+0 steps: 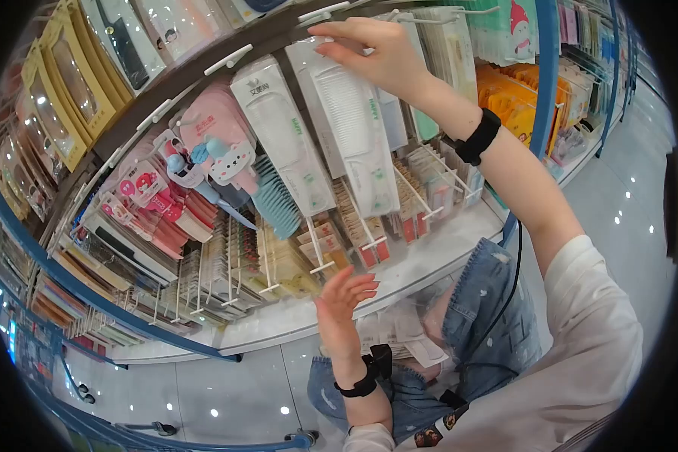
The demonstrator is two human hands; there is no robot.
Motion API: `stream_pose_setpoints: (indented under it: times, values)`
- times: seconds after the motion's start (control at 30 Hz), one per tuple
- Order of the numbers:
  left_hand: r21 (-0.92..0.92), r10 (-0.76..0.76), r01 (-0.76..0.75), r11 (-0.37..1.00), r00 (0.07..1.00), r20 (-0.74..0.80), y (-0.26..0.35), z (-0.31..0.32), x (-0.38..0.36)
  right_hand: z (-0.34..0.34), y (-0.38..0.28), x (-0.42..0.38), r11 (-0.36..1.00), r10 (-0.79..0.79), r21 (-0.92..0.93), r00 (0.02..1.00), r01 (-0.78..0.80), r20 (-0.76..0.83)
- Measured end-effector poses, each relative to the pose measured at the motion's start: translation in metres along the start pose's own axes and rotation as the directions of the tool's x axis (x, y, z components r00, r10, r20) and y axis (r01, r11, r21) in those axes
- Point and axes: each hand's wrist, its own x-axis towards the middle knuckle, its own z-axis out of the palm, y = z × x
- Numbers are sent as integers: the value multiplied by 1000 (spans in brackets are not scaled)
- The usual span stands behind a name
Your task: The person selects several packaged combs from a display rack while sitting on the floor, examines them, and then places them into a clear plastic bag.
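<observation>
We see right hand [375, 51] atop packaged white comb [354, 128], likely steadying it, grip unclear; left hand [342, 310] below, empty, fingers apart.

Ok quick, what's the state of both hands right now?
Left hand: open, holding nothing.
Right hand: at the top of a packaged white comb; grip can't be told.

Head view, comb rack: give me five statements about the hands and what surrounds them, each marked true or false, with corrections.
1. The right hand is at the top of a packaged white comb. True.
2. The left hand is clenched into a fist. False: its fingers are spread.
3. Each wrist wears a black band. True.
4. The teal comb hangs right of the white comb in the picture. False: it hangs left.
5. The floor is shiny. True.
</observation>
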Motion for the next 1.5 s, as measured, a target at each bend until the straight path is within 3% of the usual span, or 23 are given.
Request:
stream_pose_setpoints:
  times: [0.2, 0.3, 0.33, 0.43, 0.53, 0.63, 0.73, 0.9, 1.03, 1.1, 1.17, 1.2, 1.27, 1.3, 1.37, 1.47, 1.5]
  values:
    - [-20, -14, 14, 1000, 1000, 0, 2, -1, 0, 12, 6, -5, 994, -93, 49, 993, 96, -71]
    - [-16, -10, 10, 1000, 1000, -7, 4, -3, 0, 29, 1, -9, 942, 59, 335, 975, 16, -212]
    - [-19, -9, 9, 1000, 1000, -7, 4, -3, 0, 24, 8, -14, 875, 299, 367, 948, -316, 106]
    - [-44, -15, 16, 999, 1000, 21, 2, -5, 2, 24, 20, -18, 917, 242, 292, 961, -272, 134]
    - [-74, -27, 31, 997, 998, 58, 3, -7, 2, 15, -1, -17, 978, 199, -102, 966, -184, 167]
    - [-68, -30, 34, 997, 998, 60, -1, -10, 4, 24, -12, -9, 909, 256, -374, 955, -186, 148]
    - [-71, -37, 43, 997, 995, 90, -3, -11, 6, 42, 5, -13, 895, -19, -445, 998, 47, 66]
    - [-115, -30, 44, 992, 992, 123, -13, -18, 9, 68, 32, -19, 740, 40, -672, 994, 39, 102]
    - [-161, -12, 26, 987, 996, 89, -18, -21, 10, 63, 55, -54, 848, -13, -525, 994, 68, 107]
    - [-152, -15, 26, 988, 997, 73, -12, -26, 7, 30, 2, -73, 927, 77, -374, 984, -12, 160]
    - [-86, -34, 40, 995, 997, 63, -6, -28, 7, -7, -80, -95, 965, 239, -192, 903, -179, 357]
    - [-109, -41, 38, 993, 999, -20, -6, -27, 6, -31, -87, -143, 972, 228, -179, 802, -153, 552]
    - [-34, -42, 39, 999, 995, -94, -1, -26, 7, -57, -157, -152, 956, 146, -2, 466, -294, 872]
    - [8, -42, 44, 999, 991, -129, 1, -27, 7, -64, -169, -173, 881, 96, 55, 291, -469, 952]
    - [-2, -48, 48, 999, 988, -148, 0, -29, 7, -84, -183, -217, 796, 178, -176, -54, -579, 983]
    - [17, -5, 7, 1000, 987, -160, 0, -30, 8, -118, -194, -312, 778, 372, -361, -87, -514, 924]
    - [25, 15, -11, 1000, 988, -155, 1, -30, 8, -118, -203, -317, 832, 367, -325, 6, -449, 930]
